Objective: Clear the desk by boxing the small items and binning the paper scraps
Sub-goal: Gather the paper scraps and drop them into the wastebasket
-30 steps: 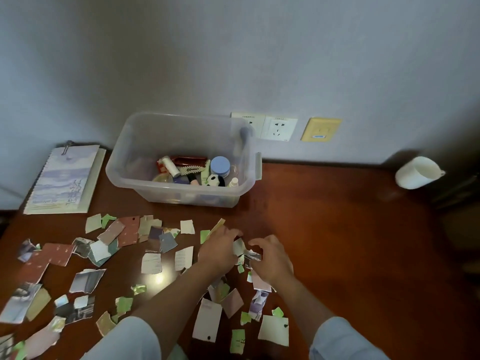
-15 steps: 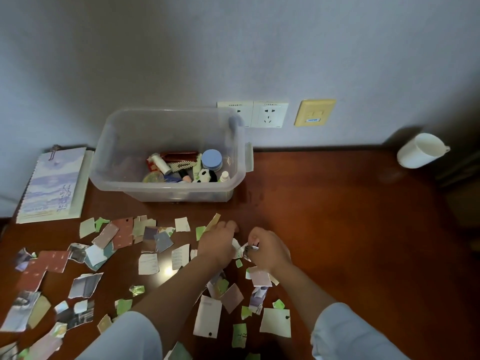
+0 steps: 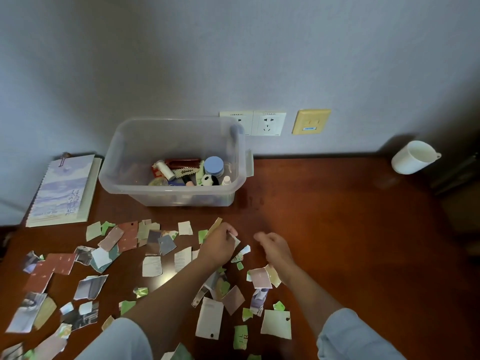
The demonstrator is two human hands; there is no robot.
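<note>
Reddish-brown polished table meets a pale grey-blue wall across the middle of the frame, in dim light.

Just below the centre, the left hand is curled, its fingertips pinching a small white scrap. The right hand sits just beside it to the right, apart from it, fingers loosely bent over the wood. I cannot tell whether it grips anything. Light blue sleeves cover both forearms at the bottom edge.

Torn paper scraps in white, green, brick red, mauve and printed photo pieces lie around and under the hands. They spread across the table towards the lower left corner, and a few sit between the two forearms.

Above the hands, against the wall, stands a clear plastic storage box. It holds the small items: a round blue-lidded jar, a panda figure, a pearl hair clip, a white tube and a dark red case.

At the left of the box lies a spiral notebook with a lilac cloud cover. Near the right edge of the frame is a white cup, well apart from everything else.

On the wall are a white double socket plate and a yellow plate with a small blue label, too small to read. The notebook's dark vertical writing is not legible. A green scrap at the bottom shows dark letters I cannot make out surely.
</note>
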